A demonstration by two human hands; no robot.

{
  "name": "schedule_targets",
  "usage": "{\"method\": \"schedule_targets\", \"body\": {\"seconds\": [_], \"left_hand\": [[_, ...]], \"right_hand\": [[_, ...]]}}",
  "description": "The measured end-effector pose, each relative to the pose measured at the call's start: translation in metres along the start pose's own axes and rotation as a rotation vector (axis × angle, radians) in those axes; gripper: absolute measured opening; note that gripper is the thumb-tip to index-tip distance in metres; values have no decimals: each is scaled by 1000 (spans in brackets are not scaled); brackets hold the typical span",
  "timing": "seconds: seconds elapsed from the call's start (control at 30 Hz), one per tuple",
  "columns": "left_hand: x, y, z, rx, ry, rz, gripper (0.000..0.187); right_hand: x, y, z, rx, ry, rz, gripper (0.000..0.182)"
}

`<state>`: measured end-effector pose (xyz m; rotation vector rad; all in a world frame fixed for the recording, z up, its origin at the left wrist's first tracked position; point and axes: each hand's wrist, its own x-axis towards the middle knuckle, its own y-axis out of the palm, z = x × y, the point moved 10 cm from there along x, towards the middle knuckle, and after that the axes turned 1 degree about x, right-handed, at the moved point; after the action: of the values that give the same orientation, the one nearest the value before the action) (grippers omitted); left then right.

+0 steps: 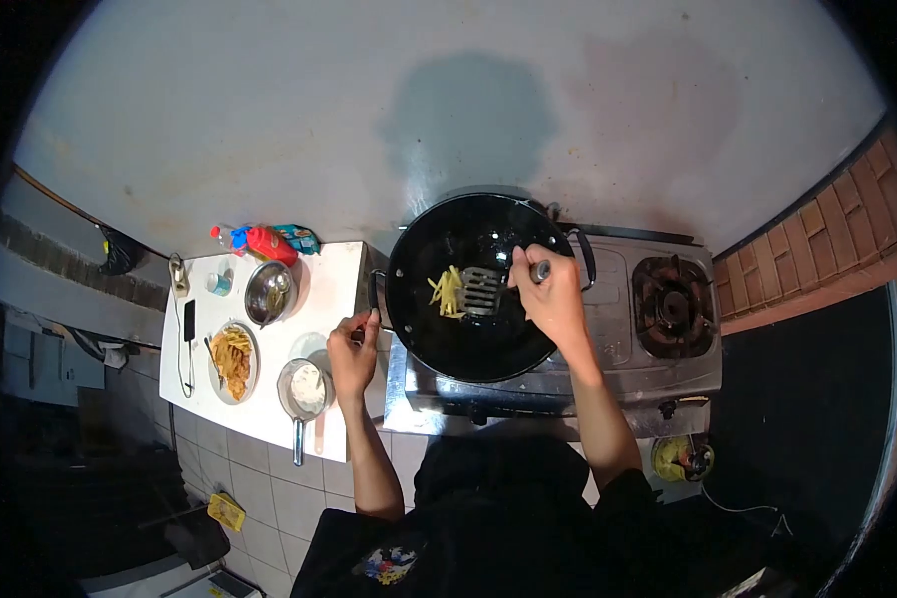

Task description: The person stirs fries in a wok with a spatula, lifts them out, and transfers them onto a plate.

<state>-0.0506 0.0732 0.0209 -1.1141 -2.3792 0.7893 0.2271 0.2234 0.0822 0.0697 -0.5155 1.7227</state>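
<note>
A large black wok sits on the left burner of the stove. In it, a small heap of pale yellow potato fries lies left of centre. My right hand grips a slotted spatula, its head flat against the wok's bottom and touching the fries. Left of the wok, below its side handle, my left hand is closed with the fingers curled. A dark bit shows between thumb and fingers, too small to name. Near that hand stands a saucepan with white, flour-like contents.
On the white table are a plate of fried food and fries, a metal bowl, a red packet and a cup. A second burner is at right. A gas cylinder stands below the stove.
</note>
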Motion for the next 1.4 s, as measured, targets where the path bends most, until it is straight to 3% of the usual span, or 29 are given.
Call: {"method": "schedule_targets", "body": {"seconds": [0.13,0.2,0.6,0.87,1.0,1.4], "left_hand": [[-4,2,1,36,2,24,35],[-6,2,1,27,5,25,36],[-9,5,-1,75,-19,44,38],[-11,6,0,135,-53,55,38],[-16,2,-6,115,-46,2,42],[-32,0,-10,100,-77,-49,42]], "right_hand": [[-2,-7,-2,-23,2,-8,30],[-4,-2,3,-56,-126,-39,31],[-1,12,-20,200,28,-55,30],[-10,-12,-26,45,33,-35,27],[-15,-31,-31,111,151,-43,28],[-19,-26,-40,160,238,-15,30]]}}
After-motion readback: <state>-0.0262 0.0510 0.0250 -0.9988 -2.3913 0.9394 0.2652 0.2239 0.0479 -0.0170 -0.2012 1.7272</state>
